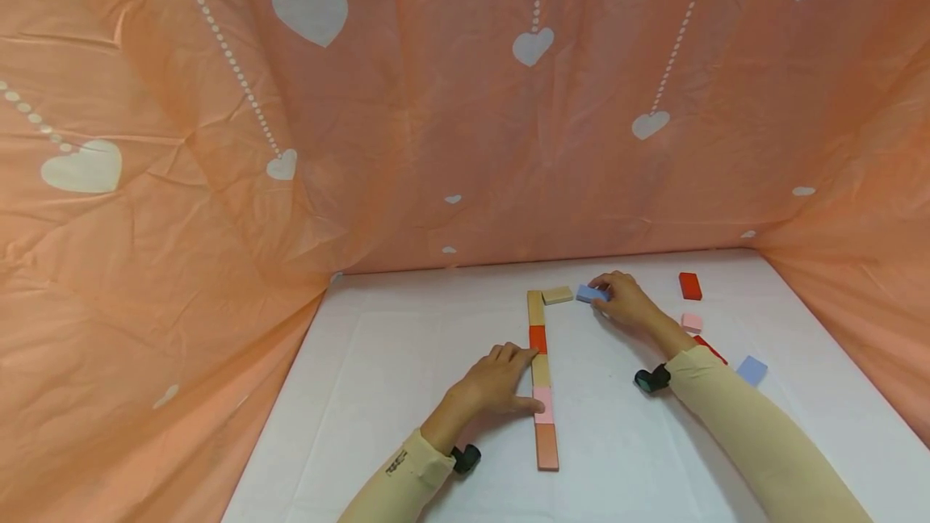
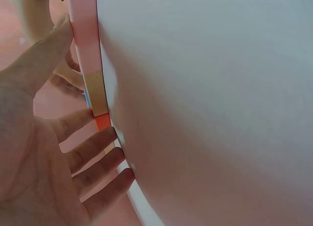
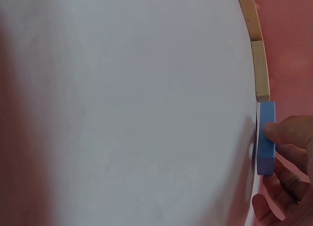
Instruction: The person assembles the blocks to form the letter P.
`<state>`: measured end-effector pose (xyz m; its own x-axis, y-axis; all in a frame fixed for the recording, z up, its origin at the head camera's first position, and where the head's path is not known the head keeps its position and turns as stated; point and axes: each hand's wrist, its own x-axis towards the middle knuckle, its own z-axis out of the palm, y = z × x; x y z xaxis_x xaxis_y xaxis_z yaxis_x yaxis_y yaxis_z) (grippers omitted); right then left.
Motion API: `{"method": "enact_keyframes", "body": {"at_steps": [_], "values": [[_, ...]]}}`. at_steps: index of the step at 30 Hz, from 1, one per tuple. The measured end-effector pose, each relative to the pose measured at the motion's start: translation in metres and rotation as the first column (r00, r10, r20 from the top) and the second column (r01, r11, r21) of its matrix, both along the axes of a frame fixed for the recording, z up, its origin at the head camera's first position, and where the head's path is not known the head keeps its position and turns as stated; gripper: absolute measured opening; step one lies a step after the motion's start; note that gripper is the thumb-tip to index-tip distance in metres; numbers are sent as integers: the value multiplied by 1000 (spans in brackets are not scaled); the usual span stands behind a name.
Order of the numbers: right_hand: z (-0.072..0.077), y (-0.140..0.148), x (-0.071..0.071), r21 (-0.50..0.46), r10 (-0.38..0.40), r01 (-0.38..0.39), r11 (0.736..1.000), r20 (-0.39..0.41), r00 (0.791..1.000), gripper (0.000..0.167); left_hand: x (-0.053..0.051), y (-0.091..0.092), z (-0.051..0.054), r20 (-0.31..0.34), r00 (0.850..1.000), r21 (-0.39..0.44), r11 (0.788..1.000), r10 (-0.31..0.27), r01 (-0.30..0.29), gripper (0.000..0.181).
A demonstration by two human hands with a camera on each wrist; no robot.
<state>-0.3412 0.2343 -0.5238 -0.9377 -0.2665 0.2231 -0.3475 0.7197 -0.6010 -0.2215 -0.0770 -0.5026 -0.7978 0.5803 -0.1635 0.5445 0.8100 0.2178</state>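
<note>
A straight row of flat blocks lies on the white table: a plain wooden block (image 1: 535, 307) at the far end, then a red block (image 1: 538, 336), another plain wooden block (image 1: 541, 372), a pink block (image 1: 543, 399) and an orange-brown block (image 1: 547, 449) nearest me. My left hand (image 1: 491, 383) touches the row's left side with spread fingers and thumb. To the right of the far end lies a plain wooden block (image 1: 558, 294) set crosswise. My right hand (image 1: 629, 303) pinches a blue block (image 3: 266, 152) between thumb and fingers, just beyond that crosswise block, with a small gap between.
Loose on the right side are a red block (image 1: 690, 286), a small pink block (image 1: 692, 322), another red block (image 1: 712, 349) partly behind my right forearm, and a light blue block (image 1: 751, 370). An orange curtain (image 1: 436, 127) with white hearts hangs around the table (image 1: 392, 361).
</note>
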Motion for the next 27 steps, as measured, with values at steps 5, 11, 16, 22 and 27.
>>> {"method": "enact_keyframes", "body": {"at_steps": [5, 11, 16, 22, 27], "values": [[0, -4, 0, -8, 10, -10, 1000, -12, 1000, 29, 1, 1, 2, -6, 1000, -8, 1000, 1, -1, 94], [-2, -4, -3, -6, 16, -16, 1000, -29, 999, 28, 1, 1, 2, -7, 1000, -7, 1000, 2, -2, 94], [-3, -4, -5, -3, 19, -19, 1000, -31, 999, 28, 1, 1, 1, -10, 1000, -7, 1000, 4, -4, 94], [-2, -4, -4, -2, 26, -26, 1000, -40, 999, 28, 1, 1, 2, -16, 1000, -15, 1000, 2, -2, 95], [-1, -5, -3, -4, 30, -30, 1000, -27, 999, 28, 1, 1, 2, -14, 1000, -14, 1000, 4, -4, 95]]}}
